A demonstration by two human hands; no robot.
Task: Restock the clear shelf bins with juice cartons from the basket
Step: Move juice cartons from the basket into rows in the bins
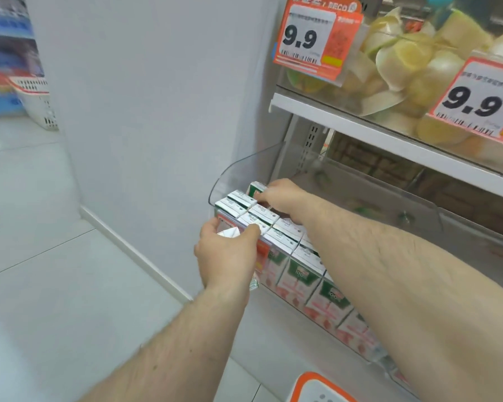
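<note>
A clear shelf bin [238,169] at the lower shelf's left end holds rows of white, green and red juice cartons [299,274]. My left hand [227,256] grips a carton [228,233] in front of the bin's left corner, with only its silvery top showing above my fingers. My right hand [282,195] reaches into the bin's back left and holds a tilted green-topped carton [254,189] behind the front rows. The basket [317,387], white with an orange rim, peeks in at the bottom edge.
A white wall [157,111] stands just left of the bin. The shelf above carries a clear bin of pale fruit cups [404,59] with orange 9.9 price tags [311,36]. Another white basket [38,103] sits far off on the tiled floor.
</note>
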